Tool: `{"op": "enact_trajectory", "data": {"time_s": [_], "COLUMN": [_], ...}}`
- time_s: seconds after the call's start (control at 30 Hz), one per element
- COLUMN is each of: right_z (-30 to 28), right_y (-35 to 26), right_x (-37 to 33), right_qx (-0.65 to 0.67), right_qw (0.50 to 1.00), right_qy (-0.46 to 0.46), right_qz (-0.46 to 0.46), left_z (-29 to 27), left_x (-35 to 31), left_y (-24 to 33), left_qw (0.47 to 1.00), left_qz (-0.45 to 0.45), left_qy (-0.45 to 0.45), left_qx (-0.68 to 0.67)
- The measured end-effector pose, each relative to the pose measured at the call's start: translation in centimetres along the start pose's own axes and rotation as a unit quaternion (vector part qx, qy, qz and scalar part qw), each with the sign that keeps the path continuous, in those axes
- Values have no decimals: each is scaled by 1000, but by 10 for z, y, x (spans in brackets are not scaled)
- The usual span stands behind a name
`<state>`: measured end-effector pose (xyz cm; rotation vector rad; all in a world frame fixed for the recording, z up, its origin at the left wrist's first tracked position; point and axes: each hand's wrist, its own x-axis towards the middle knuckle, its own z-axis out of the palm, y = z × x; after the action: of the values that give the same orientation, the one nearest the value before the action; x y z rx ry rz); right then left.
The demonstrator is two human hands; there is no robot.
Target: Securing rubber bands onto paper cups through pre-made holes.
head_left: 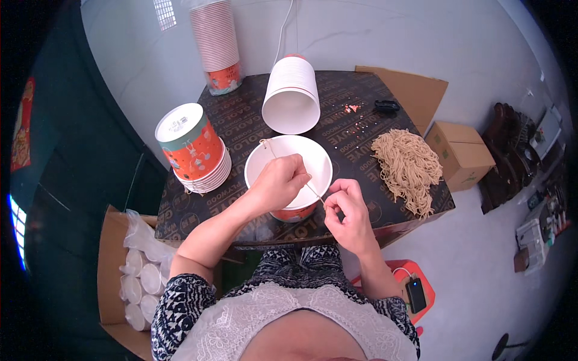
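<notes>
Seen from above, both hands pinch one thin noodle strand over an empty white paper bowl on the table: left hand, right hand. A pile of noodles lies unused to the right.

The round paper bowl is white inside with an orange-red printed outside. The stacked paper bowls are orange-red with white figures and a grey-green rim band. The square table top is black with brownish lettering. The heap of dry noodles is pale tan. The person's patterned blouse is black and white.
</notes>
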<state>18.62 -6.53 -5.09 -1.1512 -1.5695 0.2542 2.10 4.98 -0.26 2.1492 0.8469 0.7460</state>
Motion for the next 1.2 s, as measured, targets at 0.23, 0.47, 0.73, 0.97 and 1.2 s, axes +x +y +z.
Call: {"op": "enact_trajectory", "data": {"time_s": [0.23,0.47,0.73,0.97,1.2], "right_z": [-2,10,13,17,22], "right_y": [11,6,5,3,18], "right_x": [-3,-2,6,13,10], "right_qx": [76,78,-46,52,98], "right_qw": [995,993,994,994,990], "right_qy": [-25,3,83,79,79], "right_qz": [61,84,-47,-52,-62], "left_z": [-5,-4,-4,1,2], "left_x": [2,2,2,-6,-11], "left_y": [9,6,12,25,20], "left_qw": [1000,1000,999,991,994], "left_qz": [-20,-3,22,131,102], "left_qy": [-21,-6,7,11,9], "left_qx": [2,-5,49,30,30]}}
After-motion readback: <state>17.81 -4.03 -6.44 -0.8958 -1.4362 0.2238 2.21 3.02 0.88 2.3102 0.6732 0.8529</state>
